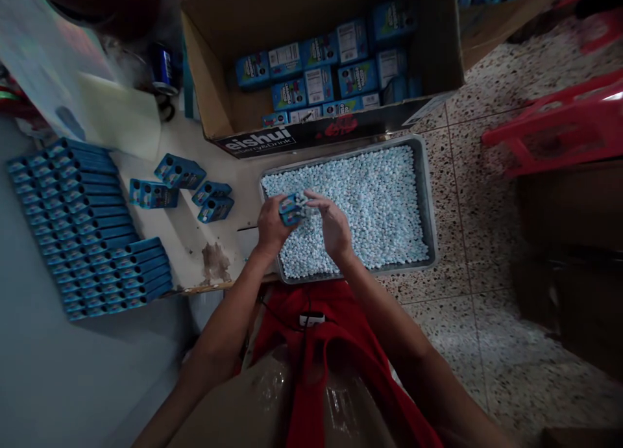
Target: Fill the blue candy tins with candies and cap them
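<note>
A grey tray (428, 208) full of small pale blue and white candies (374, 201) lies in front of me. Over its left part, my left hand (271, 226) is closed around small blue candy boxes (289, 209), their ends facing right. My right hand (335, 227) is just right of them, fingers stretched toward the boxes. A few candies show between its fingertips and the boxes; whether the fingers pinch them is too small to tell. Left of the tray, several more blue boxes (180, 171) stand in small groups on the table (195, 240).
Many narrow blue boxes (92, 227) are stacked in rows at the far left. Behind the tray is a cardboard carton (321, 120) holding blue packs (318, 84). A blue can (163, 68) stands at the back left. A red plastic stool (559, 123) is on the speckled floor at right.
</note>
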{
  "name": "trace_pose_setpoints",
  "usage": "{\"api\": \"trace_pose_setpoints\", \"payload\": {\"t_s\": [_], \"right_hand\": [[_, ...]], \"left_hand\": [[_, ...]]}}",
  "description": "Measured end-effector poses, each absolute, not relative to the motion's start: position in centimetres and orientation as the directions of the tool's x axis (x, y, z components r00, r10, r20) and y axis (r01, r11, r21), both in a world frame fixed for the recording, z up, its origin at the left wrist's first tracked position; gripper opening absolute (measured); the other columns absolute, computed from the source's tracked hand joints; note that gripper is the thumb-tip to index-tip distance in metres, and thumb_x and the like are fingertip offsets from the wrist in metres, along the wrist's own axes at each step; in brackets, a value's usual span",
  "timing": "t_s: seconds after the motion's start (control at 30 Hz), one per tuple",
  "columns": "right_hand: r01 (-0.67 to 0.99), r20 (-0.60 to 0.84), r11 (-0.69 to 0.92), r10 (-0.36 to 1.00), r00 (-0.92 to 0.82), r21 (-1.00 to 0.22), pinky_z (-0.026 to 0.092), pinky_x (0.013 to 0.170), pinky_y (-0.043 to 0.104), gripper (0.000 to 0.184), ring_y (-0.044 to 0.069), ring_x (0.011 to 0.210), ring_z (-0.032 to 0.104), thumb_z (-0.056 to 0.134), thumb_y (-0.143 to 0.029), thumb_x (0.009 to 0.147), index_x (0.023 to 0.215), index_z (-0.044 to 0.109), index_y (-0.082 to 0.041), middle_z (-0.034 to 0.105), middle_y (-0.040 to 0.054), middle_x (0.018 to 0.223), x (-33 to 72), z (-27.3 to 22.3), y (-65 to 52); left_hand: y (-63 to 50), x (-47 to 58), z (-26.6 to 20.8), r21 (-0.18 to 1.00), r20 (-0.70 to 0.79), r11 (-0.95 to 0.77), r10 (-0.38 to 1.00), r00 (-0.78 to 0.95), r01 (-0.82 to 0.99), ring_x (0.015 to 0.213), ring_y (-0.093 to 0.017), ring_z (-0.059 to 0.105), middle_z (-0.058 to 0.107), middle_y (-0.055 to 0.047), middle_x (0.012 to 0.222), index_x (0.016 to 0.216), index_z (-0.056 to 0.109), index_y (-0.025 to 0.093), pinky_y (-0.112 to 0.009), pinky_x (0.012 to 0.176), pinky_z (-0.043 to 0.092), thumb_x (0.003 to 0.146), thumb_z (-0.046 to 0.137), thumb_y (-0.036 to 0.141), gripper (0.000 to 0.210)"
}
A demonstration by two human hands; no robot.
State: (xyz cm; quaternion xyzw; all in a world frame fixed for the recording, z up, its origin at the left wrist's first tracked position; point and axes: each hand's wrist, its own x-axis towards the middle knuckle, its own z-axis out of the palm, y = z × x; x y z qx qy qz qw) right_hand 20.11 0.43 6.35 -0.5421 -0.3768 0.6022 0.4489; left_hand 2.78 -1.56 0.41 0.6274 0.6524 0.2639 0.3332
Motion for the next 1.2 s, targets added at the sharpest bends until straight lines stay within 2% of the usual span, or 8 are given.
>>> {"api": "trace_pose_setpoints", "payload": {"t_s": [0.1, 0.23, 0.4, 0.63, 0.8, 1.0, 1.1, 1.2], "right_hand": [[0.004, -0.338, -0.340, 0.938, 0.074, -0.941, 0.043, 0.122, 0.056, 0.044, 0.028, 0.144, 0.058, 0.045, -0.060, 0.103, 0.114, 0.074, -0.028, 0.067, 0.0079, 0.148, 23.4, 5.2, -1.4], [0.417, -0.331, -0.357, 0.934, 0.135, -0.836, 0.045, 0.117, 0.056, 0.036, 0.030, 0.133, 0.063, 0.056, -0.055, 0.100, 0.107, 0.074, -0.025, 0.071, 0.0123, 0.137, 27.8, 3.1, -3.4], [0.740, -0.218, -0.103, 0.974, -0.059, -0.664, 0.041, 0.120, 0.060, 0.024, 0.033, 0.135, 0.057, 0.058, -0.038, 0.098, 0.111, 0.074, -0.026, 0.068, 0.0130, 0.137, 28.7, 0.4, -0.6], [0.787, -0.262, 0.197, 0.872, -0.413, -0.584, 0.030, 0.124, 0.065, 0.050, 0.042, 0.152, 0.038, 0.066, -0.053, 0.097, 0.139, 0.066, -0.026, 0.050, 0.0141, 0.161, 24.0, -4.3, 4.9], [0.826, -0.412, -0.031, 0.877, -0.248, -0.563, 0.045, 0.111, 0.062, 0.040, 0.042, 0.130, 0.056, 0.069, -0.055, 0.091, 0.113, 0.075, -0.021, 0.068, 0.0191, 0.131, 23.4, -4.8, 3.0], [0.279, -0.684, -0.667, 0.728, 0.047, -0.691, 0.054, 0.062, 0.035, 0.041, 0.022, 0.070, 0.062, 0.063, -0.065, 0.087, 0.080, 0.059, -0.025, 0.065, 0.0041, 0.075, 24.7, -1.8, 2.3], [-0.156, -0.648, -0.645, 0.761, -0.032, -0.748, 0.049, 0.053, 0.031, 0.037, 0.018, 0.065, 0.058, 0.058, -0.063, 0.089, 0.083, 0.058, -0.026, 0.065, 0.0030, 0.081, 23.5, 1.0, 2.5], [-0.414, -0.537, -0.498, 0.843, -0.026, -0.762, 0.054, 0.066, 0.034, 0.036, 0.019, 0.078, 0.061, 0.057, -0.061, 0.090, 0.079, 0.055, -0.027, 0.063, 0.0037, 0.088, 21.2, 3.5, 2.5]], "left_hand": [[-1.4, 2.2, -0.4, 0.811, -0.119, 0.089, 0.993, 0.014, 0.578, 0.116, -0.032, 0.072, 0.071, -0.009, 0.122, 0.129, 0.060, 0.028, -0.051, 0.101, 0.061, 0.072, 0.093, 0.055, 0.072], [-1.8, 2.8, -1.0, 0.839, -0.171, 0.136, 0.985, 0.018, 0.528, 0.113, -0.030, 0.074, 0.073, -0.009, 0.122, 0.129, 0.060, 0.027, -0.048, 0.098, 0.062, 0.069, 0.095, 0.054, 0.074], [-2.9, 2.8, -0.9, 0.835, -0.257, 0.218, 0.966, 0.007, 0.504, 0.109, -0.028, 0.076, 0.074, -0.007, 0.122, 0.129, 0.058, 0.027, -0.044, 0.097, 0.063, 0.060, 0.101, 0.049, 0.084], [-4.5, 1.0, -0.4, 0.827, -0.306, 0.269, 0.952, -0.006, 0.493, 0.115, -0.029, 0.074, 0.073, -0.011, 0.125, 0.130, 0.057, 0.023, -0.041, 0.100, 0.060, 0.055, 0.104, 0.048, 0.092], [-5.2, 0.6, 0.2, 0.809, -0.273, 0.228, 0.962, 0.003, 0.542, 0.119, -0.030, 0.072, 0.071, -0.011, 0.127, 0.131, 0.057, 0.023, -0.042, 0.103, 0.059, 0.062, 0.101, 0.045, 0.084], [-4.7, 0.9, 0.6, 0.766, -0.233, 0.179, 0.972, 0.008, 0.618, 0.120, -0.032, 0.070, 0.070, -0.011, 0.126, 0.130, 0.058, 0.024, -0.046, 0.104, 0.057, 0.061, 0.100, 0.027, 0.080], [-4.2, 1.2, 0.9, 0.762, -0.240, 0.146, 0.968, 0.066, 0.631, 0.119, -0.034, 0.069, 0.070, -0.009, 0.124, 0.127, 0.060, 0.025, -0.047, 0.104, 0.058, 0.059, 0.100, 0.023, 0.080], [-3.9, 1.5, 1.1, 0.785, -0.243, 0.108, 0.960, 0.142, 0.610, 0.116, -0.034, 0.071, 0.071, -0.007, 0.121, 0.124, 0.060, 0.028, -0.048, 0.099, 0.060, 0.057, 0.097, 0.019, 0.076]]}}
